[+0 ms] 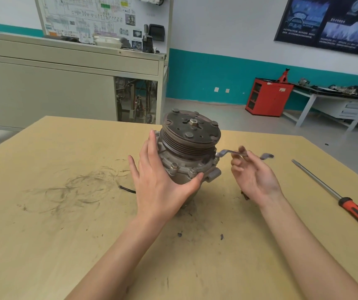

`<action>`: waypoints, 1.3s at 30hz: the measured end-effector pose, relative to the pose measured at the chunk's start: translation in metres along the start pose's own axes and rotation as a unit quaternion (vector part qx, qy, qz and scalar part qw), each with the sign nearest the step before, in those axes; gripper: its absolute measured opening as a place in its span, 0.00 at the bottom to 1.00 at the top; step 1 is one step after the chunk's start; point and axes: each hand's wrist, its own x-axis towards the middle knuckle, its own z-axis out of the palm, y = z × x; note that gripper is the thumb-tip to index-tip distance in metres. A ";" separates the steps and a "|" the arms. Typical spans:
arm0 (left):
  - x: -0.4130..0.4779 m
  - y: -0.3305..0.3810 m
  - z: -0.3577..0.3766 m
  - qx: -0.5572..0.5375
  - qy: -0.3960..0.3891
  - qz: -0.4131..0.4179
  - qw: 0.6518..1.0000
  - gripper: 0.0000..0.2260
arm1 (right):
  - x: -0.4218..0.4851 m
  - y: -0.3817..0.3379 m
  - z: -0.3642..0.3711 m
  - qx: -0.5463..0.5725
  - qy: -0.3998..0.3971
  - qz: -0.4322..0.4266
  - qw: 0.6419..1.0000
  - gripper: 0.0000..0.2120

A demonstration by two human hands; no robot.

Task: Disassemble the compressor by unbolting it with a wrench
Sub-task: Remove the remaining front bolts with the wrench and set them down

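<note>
The grey compressor (189,148) stands upright on the wooden table (54,224), its ribbed pulley and centre nut facing up. My left hand (158,182) presses against its left front side; the fingers are straight and the thumb lies along the body below the flange bolts. An offset ring wrench (224,152) sticks out to the right, with its near end at a bolt on the compressor's right flange. My right hand (254,176) pinches the wrench's shaft between thumb and fingertips, palm turned up. The wrench's far end pokes out beyond the fingers.
A long screwdriver (334,191) with a red and black handle lies on the table at the right. A short black cable piece (127,189) lies left of the compressor. Dark smudges and small bits mark the tabletop. A beige cabinet (43,87) and a red cabinet (267,98) stand beyond the table.
</note>
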 end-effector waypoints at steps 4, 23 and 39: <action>0.000 0.000 -0.001 0.003 -0.004 0.001 1.000 0.54 | 0.021 -0.018 0.004 0.001 -0.097 0.029 0.995 0.09; -0.001 -0.001 0.002 0.014 -0.001 -0.001 1.000 0.54 | -0.074 0.029 0.027 -0.598 -0.065 -0.590 0.539 0.17; -0.001 -0.002 0.004 0.006 -0.001 -0.006 1.000 0.54 | 0.011 -0.012 0.017 -0.028 -0.023 -0.052 0.998 0.09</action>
